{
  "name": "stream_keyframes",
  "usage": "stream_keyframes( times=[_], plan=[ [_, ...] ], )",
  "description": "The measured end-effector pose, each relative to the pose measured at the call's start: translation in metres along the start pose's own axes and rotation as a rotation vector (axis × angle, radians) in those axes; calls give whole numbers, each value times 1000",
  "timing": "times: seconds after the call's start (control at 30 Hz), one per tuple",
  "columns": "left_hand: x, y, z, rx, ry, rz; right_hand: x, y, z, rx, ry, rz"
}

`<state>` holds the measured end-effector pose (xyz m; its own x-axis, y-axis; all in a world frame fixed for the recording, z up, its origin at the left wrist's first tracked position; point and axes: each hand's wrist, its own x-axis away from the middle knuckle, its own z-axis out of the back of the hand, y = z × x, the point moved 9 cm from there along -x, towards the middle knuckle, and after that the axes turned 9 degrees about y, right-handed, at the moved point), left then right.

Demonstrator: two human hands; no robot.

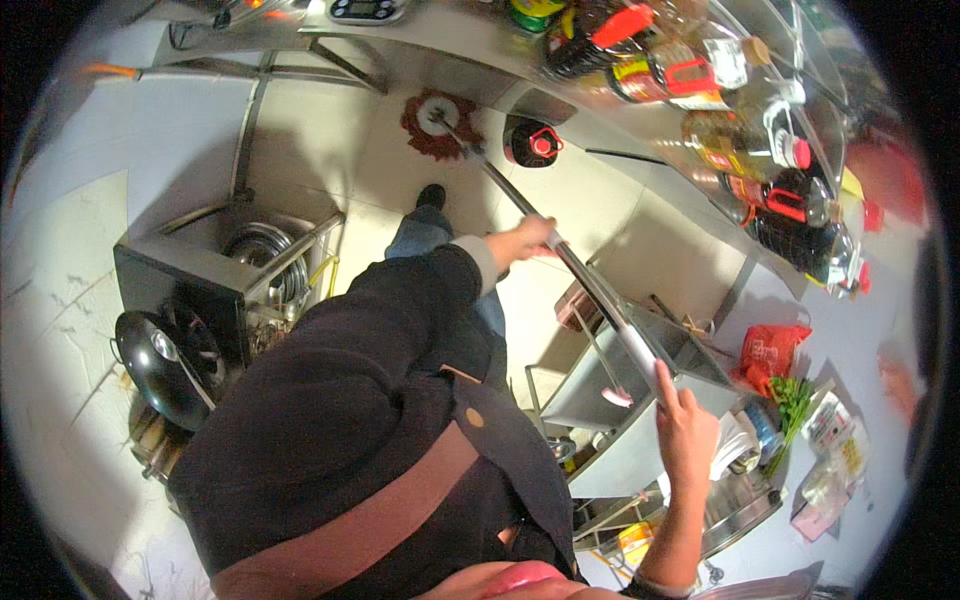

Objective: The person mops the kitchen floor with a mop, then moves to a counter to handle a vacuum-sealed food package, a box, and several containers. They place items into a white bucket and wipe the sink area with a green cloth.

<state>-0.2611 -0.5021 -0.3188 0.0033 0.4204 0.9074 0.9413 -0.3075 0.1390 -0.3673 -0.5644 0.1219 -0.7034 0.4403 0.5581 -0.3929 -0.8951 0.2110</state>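
Note:
A spin mop with a round head of reddish-brown strands [439, 124] rests on the light tiled floor, close to the metal counter. Its metal handle [592, 289] slants up across the view towards me. My left hand [529, 240] is wrapped around the middle of the handle, at a pale collar. Higher up, my right hand [686, 424] holds the light-coloured end grip, its index finger lying along the pole. One dark shoe [430, 196] shows on the floor a short way from the mop head.
A dark jug with a red cap [532, 142] stands on the floor right of the mop head. Sauce and oil bottles [720, 142] crowd the counter. A black wok [169, 367] sits at left; a metal cabinet [622, 450] and a red plastic bag [772, 352] are at right.

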Motion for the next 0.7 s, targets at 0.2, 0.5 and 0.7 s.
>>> stream_keyframes(
  times=[0.2,0.5,0.7],
  plan=[
    [-4,45,111,33,69,-56,-24,-71,-15,-76,13,126],
    [60,-38,-21,-34,-271,203,56,-21,68,-227,-134,-174],
    [65,6,-19,197,-55,145,-3,-16,121,-163,-157,-22]
  ],
)
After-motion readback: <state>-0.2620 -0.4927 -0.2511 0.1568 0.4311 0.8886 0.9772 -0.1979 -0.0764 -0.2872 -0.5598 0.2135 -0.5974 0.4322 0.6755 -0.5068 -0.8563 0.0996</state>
